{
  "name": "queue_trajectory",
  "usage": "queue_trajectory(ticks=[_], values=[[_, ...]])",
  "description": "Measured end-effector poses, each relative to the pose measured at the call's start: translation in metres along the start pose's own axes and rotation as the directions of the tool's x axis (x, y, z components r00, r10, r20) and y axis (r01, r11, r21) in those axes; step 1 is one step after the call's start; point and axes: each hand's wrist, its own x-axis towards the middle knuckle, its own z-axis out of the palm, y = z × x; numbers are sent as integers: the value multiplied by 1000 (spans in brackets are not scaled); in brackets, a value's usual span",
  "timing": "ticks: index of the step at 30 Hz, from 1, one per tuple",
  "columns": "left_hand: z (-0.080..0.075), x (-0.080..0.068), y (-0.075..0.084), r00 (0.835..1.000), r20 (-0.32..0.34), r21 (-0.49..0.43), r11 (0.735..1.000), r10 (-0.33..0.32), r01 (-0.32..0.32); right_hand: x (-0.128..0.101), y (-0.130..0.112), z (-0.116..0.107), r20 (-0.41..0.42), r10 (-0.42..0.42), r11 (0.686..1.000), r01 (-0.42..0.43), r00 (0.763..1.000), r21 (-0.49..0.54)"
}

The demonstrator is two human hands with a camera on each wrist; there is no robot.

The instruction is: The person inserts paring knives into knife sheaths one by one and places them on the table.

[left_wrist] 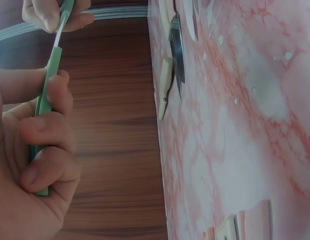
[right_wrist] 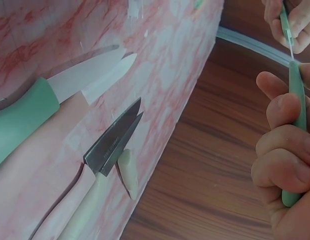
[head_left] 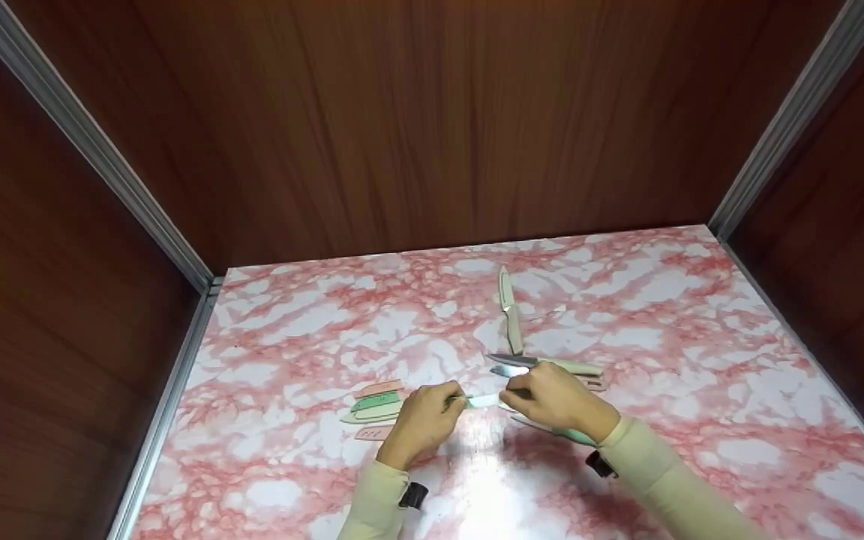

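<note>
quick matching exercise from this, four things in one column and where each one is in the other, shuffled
1. green sheath
2. green knife handle
3. stack of sheaths
4. beige knife

a. lying alone, farthest out on the table
b. gripped in the right hand
c. on the table beside the left hand
d. gripped in the left hand

Pairs: 1-d, 2-b, 3-c, 4-a

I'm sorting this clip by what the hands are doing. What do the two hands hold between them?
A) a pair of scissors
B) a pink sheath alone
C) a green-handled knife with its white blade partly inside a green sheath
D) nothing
C: the right hand grips a green knife handle, the left hand holds a green sheath, and a white blade spans the gap.
</note>
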Motion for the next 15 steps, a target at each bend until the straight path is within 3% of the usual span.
queue_trajectory(ticks=[15], values=[[0,1,4,1000,-24,33,999,14,-14,2,-6,-1,0,6,1000,-6,1000,1]])
